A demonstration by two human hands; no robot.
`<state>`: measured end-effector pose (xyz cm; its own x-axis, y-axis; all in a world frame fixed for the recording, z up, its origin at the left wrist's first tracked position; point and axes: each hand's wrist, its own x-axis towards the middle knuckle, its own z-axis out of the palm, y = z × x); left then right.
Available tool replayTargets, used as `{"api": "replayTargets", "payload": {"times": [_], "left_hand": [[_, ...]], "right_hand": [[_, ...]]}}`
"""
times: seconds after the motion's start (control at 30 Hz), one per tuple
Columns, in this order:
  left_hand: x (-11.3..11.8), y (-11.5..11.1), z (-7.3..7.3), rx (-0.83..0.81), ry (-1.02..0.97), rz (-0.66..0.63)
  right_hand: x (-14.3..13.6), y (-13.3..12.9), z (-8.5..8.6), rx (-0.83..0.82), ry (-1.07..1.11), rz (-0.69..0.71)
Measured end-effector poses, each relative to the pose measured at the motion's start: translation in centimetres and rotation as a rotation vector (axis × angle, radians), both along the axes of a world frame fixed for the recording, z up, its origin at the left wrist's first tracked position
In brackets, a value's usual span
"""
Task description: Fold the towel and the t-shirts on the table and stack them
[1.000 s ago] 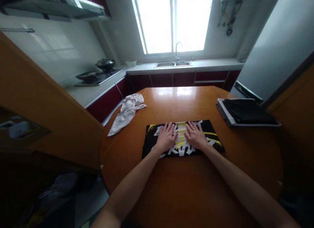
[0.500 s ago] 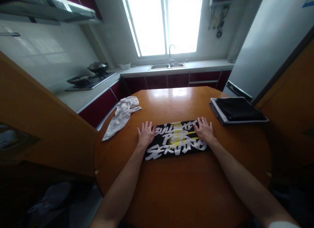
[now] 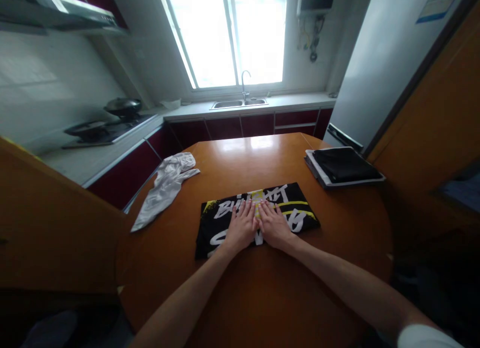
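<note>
A folded black garment (image 3: 210, 223) with white lettering and yellow marks lies flat on the wooden table (image 3: 247, 173). My left hand (image 3: 242, 228) rests on its middle, fingers stretched forward. Right beside it, my right hand (image 3: 273, 225) lies flat on the same garment, the two hands touching or nearly so near the thumbs. Neither hand grips anything. Part of the lettering is hidden beneath the hands.
A crumpled white satin cloth (image 3: 163, 190) lies at the table's left edge. Folded black and white items (image 3: 343, 165) are stacked on the right. Beyond the table are a sink (image 3: 240, 103), a stove with pans (image 3: 122, 107) and a fridge (image 3: 356, 73).
Both hands have moved inward from the garment's two sides to its middle. Its left and right ends are now uncovered, and the view has shifted to the right.
</note>
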<state>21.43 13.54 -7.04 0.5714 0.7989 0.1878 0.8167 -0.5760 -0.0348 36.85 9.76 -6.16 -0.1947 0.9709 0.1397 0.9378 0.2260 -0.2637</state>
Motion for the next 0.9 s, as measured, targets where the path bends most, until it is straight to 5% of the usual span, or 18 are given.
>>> {"api": "replayTargets", "payload": {"times": [0.4,0.6,0.77,0.9], "left_hand": [[0.3,0.3,0.2,-0.079,-0.046,0.048],[-1.4,1.5,1.2,-0.202,-0.054,0.012],[-4.2,3.8,1.5,-0.165,-0.067,0.248],[-5.2,4.8,1.1,-0.148,-0.054,0.301]], "right_hand": [[6.6,4.8,-0.2,-0.06,-0.035,-0.258],[8.7,5.7,-0.8,-0.037,-0.033,-0.363],[8.7,5.7,-0.9,-0.025,-0.015,-0.36],[8.4,5.4,-0.4,0.0,-0.016,-0.383]]}}
